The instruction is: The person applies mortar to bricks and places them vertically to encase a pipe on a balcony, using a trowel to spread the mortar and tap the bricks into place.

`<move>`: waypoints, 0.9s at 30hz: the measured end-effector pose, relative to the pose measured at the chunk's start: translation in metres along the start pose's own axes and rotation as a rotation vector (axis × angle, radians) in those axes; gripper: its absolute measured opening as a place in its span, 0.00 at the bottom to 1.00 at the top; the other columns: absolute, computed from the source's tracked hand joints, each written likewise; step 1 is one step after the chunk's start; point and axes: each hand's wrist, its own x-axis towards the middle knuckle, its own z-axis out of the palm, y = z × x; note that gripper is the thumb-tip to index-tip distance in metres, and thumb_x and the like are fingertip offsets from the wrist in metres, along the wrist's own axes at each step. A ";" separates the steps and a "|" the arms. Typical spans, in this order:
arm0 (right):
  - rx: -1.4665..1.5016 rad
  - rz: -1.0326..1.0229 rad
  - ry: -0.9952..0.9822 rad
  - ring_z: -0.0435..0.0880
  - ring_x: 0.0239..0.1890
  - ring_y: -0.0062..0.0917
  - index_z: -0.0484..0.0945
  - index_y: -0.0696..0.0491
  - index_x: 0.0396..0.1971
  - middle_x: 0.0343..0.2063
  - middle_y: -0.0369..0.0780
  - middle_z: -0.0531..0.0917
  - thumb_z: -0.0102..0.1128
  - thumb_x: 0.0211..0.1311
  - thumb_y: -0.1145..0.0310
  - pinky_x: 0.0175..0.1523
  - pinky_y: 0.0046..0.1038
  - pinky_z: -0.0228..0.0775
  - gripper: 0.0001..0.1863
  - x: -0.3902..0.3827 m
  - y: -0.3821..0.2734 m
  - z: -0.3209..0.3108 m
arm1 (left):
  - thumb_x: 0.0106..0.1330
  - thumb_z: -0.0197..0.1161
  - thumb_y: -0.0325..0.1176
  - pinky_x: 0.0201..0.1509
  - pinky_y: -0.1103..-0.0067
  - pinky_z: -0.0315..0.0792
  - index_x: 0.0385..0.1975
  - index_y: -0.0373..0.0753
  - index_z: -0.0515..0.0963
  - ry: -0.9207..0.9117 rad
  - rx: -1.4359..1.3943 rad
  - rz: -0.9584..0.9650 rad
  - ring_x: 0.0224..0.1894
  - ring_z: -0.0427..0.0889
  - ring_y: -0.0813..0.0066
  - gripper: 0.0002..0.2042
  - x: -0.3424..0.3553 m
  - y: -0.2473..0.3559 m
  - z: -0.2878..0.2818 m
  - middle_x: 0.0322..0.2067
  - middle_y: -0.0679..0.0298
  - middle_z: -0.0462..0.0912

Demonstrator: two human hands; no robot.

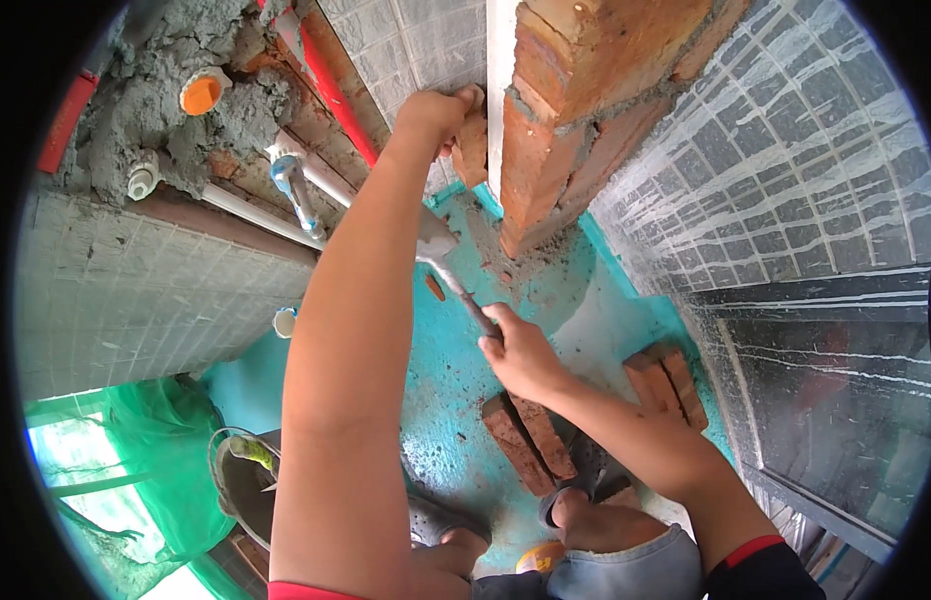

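My left hand [440,118] reaches far forward, its fingers closed on a piece of red brick [471,152] beside a white vertical pipe or strip [499,60]. My right hand [527,358] is wrapped round the dark handle of a trowel [437,240]. The grey-smeared blade points away from me, under my left forearm, which hides part of it. Right of the white strip rises a brick column [550,150] with mortar in its joints. A small brick chip [434,288] lies on the turquoise floor [450,375] near the trowel.
Loose bricks [530,440] lie by my feet, with more bricks [667,385] farther right. A bucket [247,480] stands at lower left beside green netting [170,470]. Pipes, including a red pipe [335,95], run along the mortar-covered upper left. A tiled wall [785,150] bounds the right.
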 end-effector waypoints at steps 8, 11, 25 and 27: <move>0.060 -0.033 0.078 0.80 0.41 0.51 0.65 0.66 0.58 0.39 0.58 0.79 0.50 0.69 0.66 0.45 0.43 0.72 0.24 -0.005 -0.012 0.021 | 0.65 0.61 0.50 0.27 0.74 0.78 0.33 0.28 0.81 0.016 0.000 -0.010 0.24 0.80 0.68 0.24 0.002 -0.002 -0.005 0.28 0.58 0.82; 0.070 -0.111 0.039 0.79 0.40 0.52 0.65 0.66 0.58 0.40 0.59 0.78 0.50 0.69 0.66 0.44 0.43 0.72 0.23 -0.026 -0.008 0.016 | 0.64 0.60 0.54 0.26 0.74 0.76 0.31 0.30 0.81 0.013 0.023 0.009 0.24 0.79 0.69 0.26 -0.003 0.003 -0.005 0.25 0.59 0.81; 0.001 -0.281 0.202 0.78 0.36 0.50 0.66 0.68 0.57 0.35 0.56 0.78 0.51 0.68 0.69 0.43 0.41 0.70 0.23 -0.023 -0.002 0.015 | 0.64 0.53 0.62 0.57 0.71 0.70 0.48 0.35 0.80 0.020 0.372 0.132 0.55 0.78 0.58 0.32 0.012 -0.004 -0.008 0.49 0.53 0.82; 0.012 -0.278 0.173 0.79 0.37 0.50 0.66 0.68 0.57 0.36 0.56 0.78 0.51 0.68 0.69 0.44 0.42 0.70 0.23 -0.016 0.001 0.008 | 0.64 0.53 0.62 0.56 0.71 0.71 0.47 0.35 0.81 0.018 0.349 0.082 0.54 0.79 0.58 0.32 0.007 0.004 -0.007 0.49 0.53 0.82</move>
